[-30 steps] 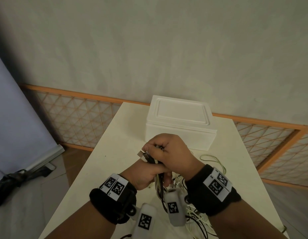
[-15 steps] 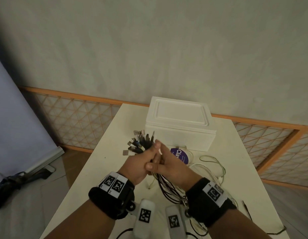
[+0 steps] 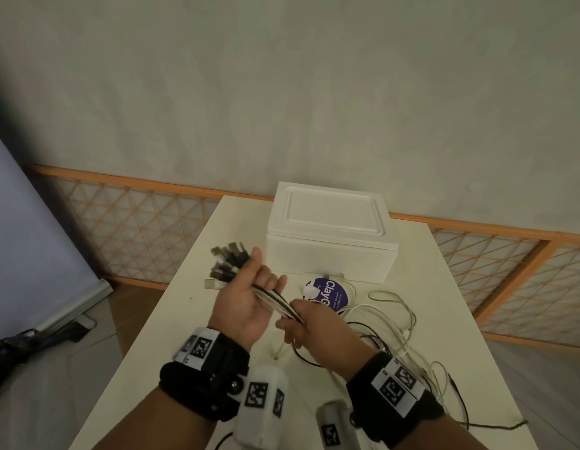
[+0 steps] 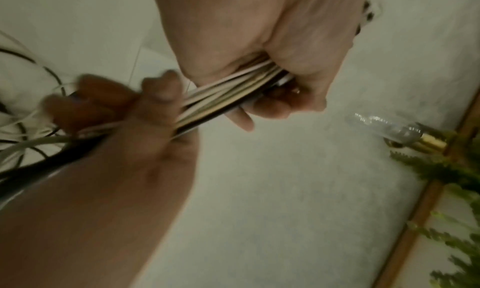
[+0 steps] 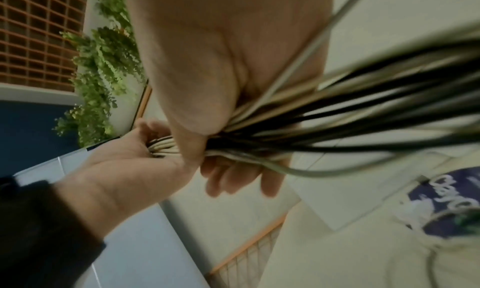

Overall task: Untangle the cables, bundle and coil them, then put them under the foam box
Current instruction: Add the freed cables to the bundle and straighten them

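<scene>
A pale plaster wall with an orange-framed lattice panel along its foot backs a cream table (image 3: 158,319). Above the table's middle, the left hand (image 3: 246,303) has its fingers curled round the bundle of cables (image 3: 275,302), whose plugs (image 3: 228,261) fan out past the hand toward the left edge. Just to its right, the right hand (image 3: 314,329) closes thumb and fingers on the same bundle (black and white strands together). The foam box (image 3: 331,232) sits at the far edge, lid on. Loose cable loops (image 3: 392,323) trail toward the right edge, beside a purple round label (image 3: 334,292).
</scene>
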Motion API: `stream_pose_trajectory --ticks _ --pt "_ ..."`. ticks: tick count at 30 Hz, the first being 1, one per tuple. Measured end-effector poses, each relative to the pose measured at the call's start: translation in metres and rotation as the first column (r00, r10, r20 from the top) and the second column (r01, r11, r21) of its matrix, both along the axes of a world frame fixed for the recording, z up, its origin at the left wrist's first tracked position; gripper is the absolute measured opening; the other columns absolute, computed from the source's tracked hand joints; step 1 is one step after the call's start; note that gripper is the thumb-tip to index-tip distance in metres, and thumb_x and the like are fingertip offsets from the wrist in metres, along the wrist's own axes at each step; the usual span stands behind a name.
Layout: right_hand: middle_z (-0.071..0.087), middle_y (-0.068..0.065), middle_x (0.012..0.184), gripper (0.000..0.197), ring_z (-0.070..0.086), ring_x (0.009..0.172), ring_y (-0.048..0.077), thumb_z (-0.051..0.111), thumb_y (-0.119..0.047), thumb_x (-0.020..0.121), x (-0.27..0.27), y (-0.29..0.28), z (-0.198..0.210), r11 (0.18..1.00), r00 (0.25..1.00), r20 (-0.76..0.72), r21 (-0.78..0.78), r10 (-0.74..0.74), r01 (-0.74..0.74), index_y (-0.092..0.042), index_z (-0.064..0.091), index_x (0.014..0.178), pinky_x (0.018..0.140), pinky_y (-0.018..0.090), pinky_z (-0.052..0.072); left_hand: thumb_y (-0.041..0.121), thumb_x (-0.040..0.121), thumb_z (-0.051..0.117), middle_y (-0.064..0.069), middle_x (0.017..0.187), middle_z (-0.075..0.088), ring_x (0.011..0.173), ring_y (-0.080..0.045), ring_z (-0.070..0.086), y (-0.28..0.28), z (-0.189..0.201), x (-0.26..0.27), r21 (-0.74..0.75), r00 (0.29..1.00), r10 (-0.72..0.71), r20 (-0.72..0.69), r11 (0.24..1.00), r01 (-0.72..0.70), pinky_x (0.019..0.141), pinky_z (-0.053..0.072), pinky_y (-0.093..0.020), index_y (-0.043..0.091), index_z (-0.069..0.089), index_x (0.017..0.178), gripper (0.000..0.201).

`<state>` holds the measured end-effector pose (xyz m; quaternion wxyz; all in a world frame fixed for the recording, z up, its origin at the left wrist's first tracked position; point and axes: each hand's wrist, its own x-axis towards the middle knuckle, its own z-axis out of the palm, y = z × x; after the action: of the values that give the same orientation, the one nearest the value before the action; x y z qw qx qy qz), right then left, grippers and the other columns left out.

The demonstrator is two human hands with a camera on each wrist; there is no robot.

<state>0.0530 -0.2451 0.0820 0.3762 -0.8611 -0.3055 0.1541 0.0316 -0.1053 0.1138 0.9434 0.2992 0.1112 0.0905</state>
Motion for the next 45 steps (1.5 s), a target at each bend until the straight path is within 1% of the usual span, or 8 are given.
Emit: stream_pose_trajectory --ticks 9,16,24,27,30,35,40,45 --pt "0.053 -0.008 0.076 0.029 0.050 0.074 0.012 0.053 -0.048 0.088 0.014 -0.048 -0.036 0.936 0.993 0.116 -0.348 -0.006 0.046 -0.019 0.057 0.090 0.066 0.028 0.040 0.027 0.078 0.065 0.009 0.041 0.022 0.035 -0.008 0.020 0.018 -0.019 0.013 -0.034 0.988 0.078 -0.131 0.996 -0.083 0.044 0.022 -0.023 0.023 0.037 0.048 0.042" --pt "0.055 -0.008 0.071 0.022 0.052 0.066 0.006 0.058 -0.045 0.083 0.036 -0.139 -0.040 0.803 0.963 0.173 -0.532 -0.206 0.268 -0.023 0.057 0.083 0.065 0.027 0.047 0.031 0.090 0.061 0.008 0.043 0.020 0.034 -0.009 0.019 0.056 -0.043 0.030 -0.064 0.947 0.171 -0.274 0.979 -0.195 0.040 0.022 -0.020 0.022 0.033 0.050 0.049" --pt "0.057 -0.024 0.093 0.037 0.057 0.098 0.007 0.072 -0.056 0.065 0.052 -0.189 -0.020 0.672 0.939 0.176 -0.661 -0.294 0.334 -0.037 0.058 0.093 0.086 0.033 0.046 0.031 0.092 0.059 0.008 0.042 0.020 0.032 -0.009 0.019 0.062 -0.053 0.041 -0.092 0.931 0.198 -0.305 0.967 -0.236 0.040 0.022 -0.019 0.022 0.032 0.051 0.050" --pt "0.043 -0.026 0.122 0.077 0.043 0.120 0.004 0.082 -0.056 0.057 0.047 -0.160 -0.012 0.848 0.953 0.075 -0.441 -0.293 0.295 -0.045 0.047 0.126 0.103 0.029 0.035 0.031 0.093 0.058 0.008 0.042 0.020 0.033 -0.009 0.019 0.054 -0.059 0.039 -0.070 0.923 0.230 -0.309 0.962 -0.263 0.039 0.022 -0.019 0.022 0.030 0.053 0.050" --pt "0.058 -0.022 0.110 0.046 0.056 0.097 -0.001 0.073 -0.054 0.071 0.031 -0.110 -0.013 0.950 0.962 0.038 -0.149 -0.270 0.273 -0.040 0.059 0.112 0.090 0.024 0.046 0.030 0.094 0.057 0.008 0.043 0.019 0.035 -0.009 0.019 0.047 -0.058 0.032 -0.067 0.933 0.236 -0.273 0.962 -0.263 0.041 0.024 -0.021 0.022 0.029 0.053 0.050" --pt "0.064 0.002 0.093 0.043 0.061 0.093 0.023 0.034 -0.055 0.095 0.006 -0.059 -0.056 0.860 0.990 0.019 -0.494 -0.139 0.130 -0.020 0.058 0.096 0.080 0.035 0.047 0.029 0.093 0.056 0.008 0.045 0.020 0.037 -0.009 0.019 0.052 -0.032 0.020 -0.091 0.950 0.263 -0.169 0.956 -0.280 0.041 0.024 -0.021 0.022 0.031 0.052 0.049" --pt "0.066 -0.011 0.108 0.052 0.060 0.103 0.013 0.043 -0.072 0.077 -0.002 -0.087 -0.096 0.824 0.951 -0.165 -0.552 -0.262 0.131 -0.040 0.058 0.115 0.087 0.031 0.047 0.032 0.088 0.061 0.009 0.046 0.022 0.039 -0.008 0.019 0.081 -0.007 0.011 -0.099 0.935 0.341 -0.092 0.932 -0.350 0.043 0.022 -0.020 0.022 0.036 0.049 0.047" --pt "0.062 -0.016 0.101 0.034 0.060 0.091 0.008 0.056 -0.058 0.066 0.005 -0.110 -0.090 0.789 0.889 -0.127 -0.526 -0.441 0.316 -0.043 0.057 0.096 0.078 0.024 0.048 0.035 0.090 0.056 0.010 0.041 0.023 0.034 -0.007 0.020 0.092 -0.004 0.011 -0.104 0.939 0.333 -0.082 0.935 -0.340 0.040 0.023 -0.019 0.022 0.034 0.045 0.052"
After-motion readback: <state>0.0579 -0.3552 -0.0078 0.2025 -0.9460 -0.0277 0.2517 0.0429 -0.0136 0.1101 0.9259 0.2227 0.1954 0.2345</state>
